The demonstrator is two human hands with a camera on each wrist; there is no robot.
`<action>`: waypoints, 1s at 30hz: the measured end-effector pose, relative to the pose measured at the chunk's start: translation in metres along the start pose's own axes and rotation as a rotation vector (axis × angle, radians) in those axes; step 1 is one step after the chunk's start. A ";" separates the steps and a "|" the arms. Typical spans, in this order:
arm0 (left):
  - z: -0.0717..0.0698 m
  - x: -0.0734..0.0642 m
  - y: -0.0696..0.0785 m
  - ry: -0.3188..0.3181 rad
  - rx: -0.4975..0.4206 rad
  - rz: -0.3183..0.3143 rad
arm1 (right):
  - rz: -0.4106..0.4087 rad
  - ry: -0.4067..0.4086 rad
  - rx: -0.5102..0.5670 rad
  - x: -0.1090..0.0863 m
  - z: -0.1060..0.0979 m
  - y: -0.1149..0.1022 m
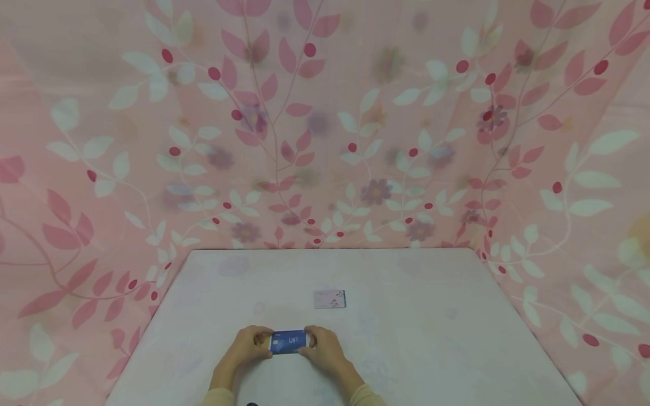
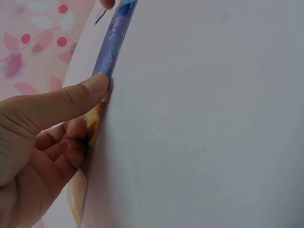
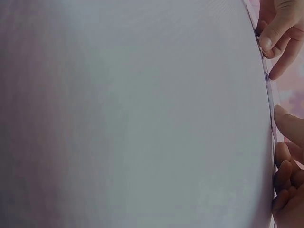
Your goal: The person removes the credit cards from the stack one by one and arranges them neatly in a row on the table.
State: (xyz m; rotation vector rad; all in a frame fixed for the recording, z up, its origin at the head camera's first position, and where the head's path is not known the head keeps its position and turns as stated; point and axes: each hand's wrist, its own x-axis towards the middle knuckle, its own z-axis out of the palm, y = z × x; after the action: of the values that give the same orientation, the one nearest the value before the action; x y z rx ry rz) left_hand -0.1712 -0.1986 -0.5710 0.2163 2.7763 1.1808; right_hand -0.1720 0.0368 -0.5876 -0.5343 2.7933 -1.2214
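Note:
A blue card printed "VIP" [image 1: 289, 342] is held level between both hands over the white table. My left hand [image 1: 252, 345] pinches its left end between thumb and fingers; my right hand [image 1: 325, 348] grips the right end the same way. In the left wrist view the card [image 2: 114, 42] appears steeply slanted, the left thumb [image 2: 97, 84] on its near end. A yellow-brown patch [image 2: 95, 124] shows by the curled fingers; what it is I cannot tell. From the right wrist, the card [image 3: 270, 95] is seen nearly edge-on. Beyond the hands lies a pale pink patterned card [image 1: 329, 299].
The white table [image 1: 431, 344] spreads around the hands, its back edge against a pink leaf-patterned cloth [image 1: 325, 169] that also hangs at both sides. A small dark thing [image 1: 252, 404] peeks in at the bottom edge.

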 end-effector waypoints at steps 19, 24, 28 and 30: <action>-0.004 0.017 0.022 0.017 -0.050 0.067 | -0.039 0.076 0.184 0.014 -0.035 0.024; 0.002 0.035 0.036 0.079 -0.112 0.126 | -0.077 0.127 0.182 0.023 -0.053 0.034; 0.007 0.050 0.045 0.118 -0.130 0.164 | -0.105 0.144 0.183 0.031 -0.063 0.040; 0.010 0.057 0.050 0.132 -0.151 0.178 | -0.111 0.149 0.174 0.034 -0.067 0.042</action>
State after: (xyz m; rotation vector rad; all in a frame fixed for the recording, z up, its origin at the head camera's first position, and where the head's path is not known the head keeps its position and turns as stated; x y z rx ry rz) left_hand -0.2212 -0.1473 -0.5443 0.3918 2.8097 1.4915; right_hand -0.2277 0.0990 -0.5689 -0.6156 2.7695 -1.5711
